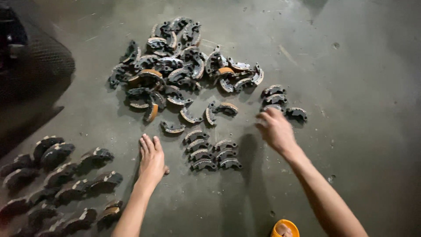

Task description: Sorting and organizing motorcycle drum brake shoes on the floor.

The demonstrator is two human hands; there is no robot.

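— Grey concrete floor (351, 66), stained and dim, takes up the whole view. What lies on it?

— Curved dark metal brake shoes, some with tan lining, in a big loose heap (175, 66) at the top centre. Below it, a small sorted group of the same shoes (210, 153) is set in two neat columns, between the two hands. A further short stack (274, 97) sits to the right, and dark rows (61, 180) fill the lower left corner.

— And the left hand (151, 160)?

— Flat on the floor, palm down, fingers straight and close together. It holds nothing; one loose shoe (172, 127) lies just beyond its fingertips.

— The right hand (275, 128)?

— Blurred. Its fingers are loosely bent and reach towards the short stack, the tips just at its lowest piece. Whether it grips a shoe, I cannot tell.

— Anything else?

— An orange sandal (285, 228) at the bottom edge, and a dark mesh object (39, 61) at upper left.
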